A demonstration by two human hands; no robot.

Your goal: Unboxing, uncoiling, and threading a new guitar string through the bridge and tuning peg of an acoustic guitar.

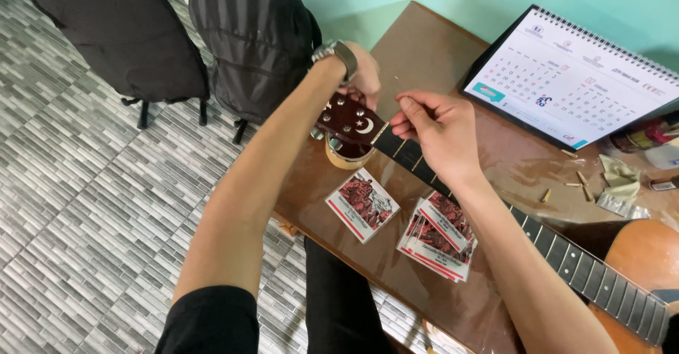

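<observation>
An acoustic guitar lies across a brown table (424, 50), its dark red headstock (350, 122) resting on a tape roll (346, 157). My left hand (364, 74), with a wristwatch (337, 52), reaches over the far side of the headstock and touches it near the tuners. My right hand (435, 128) hovers over the neck (580, 258) just right of the headstock, with fingers pinched on a thin guitar string (397, 85) whose end sticks up.
Square string packets lie on the table: one (362, 205) alone, a stack (438, 237) beside it. A desk calendar (573, 78) stands at the back right. Small wooden pegs (580, 181), a cloth and bottles sit at the right edge. Two dark bags (254, 36) stand on the tiled floor.
</observation>
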